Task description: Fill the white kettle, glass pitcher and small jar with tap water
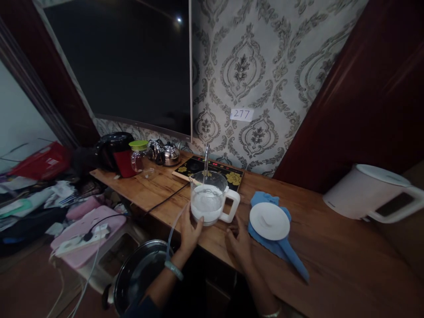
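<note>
A clear glass jug (208, 204) with a white handle stands upright at the front of the wooden counter, with whitish, foamy-looking contents in it. My left hand (190, 230) is closed around its lower left side, the thumb across the front of the glass. Below the handle, my right hand (239, 242) is held with its fingers apart and nothing in them, close to the jug. To the right, a white round lid (270, 221) with a small knob rests on a blue cloth (293, 256). A light wooden stick (194, 180) shows behind the jug's rim.
Behind the jug are a black induction hob (233, 178) and a thin metal tap (206, 161). Steel teapots (170, 154), a green-lidded glass pitcher (139, 158) and a red-black appliance (124, 161) stand left. A white kettle (367, 192) is right. A large pot (124, 276) sits below.
</note>
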Demonstrator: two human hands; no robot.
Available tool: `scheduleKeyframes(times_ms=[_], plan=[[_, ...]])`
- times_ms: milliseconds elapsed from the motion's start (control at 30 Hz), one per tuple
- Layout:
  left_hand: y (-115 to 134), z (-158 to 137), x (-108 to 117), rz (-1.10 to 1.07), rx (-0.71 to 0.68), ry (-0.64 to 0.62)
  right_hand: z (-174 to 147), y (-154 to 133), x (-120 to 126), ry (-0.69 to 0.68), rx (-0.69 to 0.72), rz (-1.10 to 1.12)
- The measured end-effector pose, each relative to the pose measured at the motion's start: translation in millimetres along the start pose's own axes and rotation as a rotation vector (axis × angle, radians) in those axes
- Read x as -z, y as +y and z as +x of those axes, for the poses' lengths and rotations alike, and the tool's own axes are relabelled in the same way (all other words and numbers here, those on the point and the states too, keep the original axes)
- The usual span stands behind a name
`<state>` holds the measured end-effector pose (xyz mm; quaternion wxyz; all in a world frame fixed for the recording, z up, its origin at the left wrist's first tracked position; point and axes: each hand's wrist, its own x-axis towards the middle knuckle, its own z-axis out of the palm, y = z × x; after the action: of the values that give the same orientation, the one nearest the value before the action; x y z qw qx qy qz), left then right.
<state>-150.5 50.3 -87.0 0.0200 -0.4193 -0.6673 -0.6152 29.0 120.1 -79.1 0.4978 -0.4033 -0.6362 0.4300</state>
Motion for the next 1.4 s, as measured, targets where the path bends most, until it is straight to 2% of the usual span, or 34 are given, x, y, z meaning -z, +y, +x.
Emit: scheduleKeyframes(times_ms=[167, 833, 1400], plan=[[-0.1, 0.0, -0.8, -0.016, -0.002, -0.012, -0.1, 2.2, 0.6, -0.03, -0.04, -0.004], [-7.3, -0.1, -2.1, 0.01, -0.053, 0.01, -0.8, 1.7, -2.3, -0.001, -0.064, 0.009], [-3.5, 0.6, -0.9, 0.014, -0.05, 0.012, -0.3, -1.4, -1.4, 0.004, -0.039, -0.01]])
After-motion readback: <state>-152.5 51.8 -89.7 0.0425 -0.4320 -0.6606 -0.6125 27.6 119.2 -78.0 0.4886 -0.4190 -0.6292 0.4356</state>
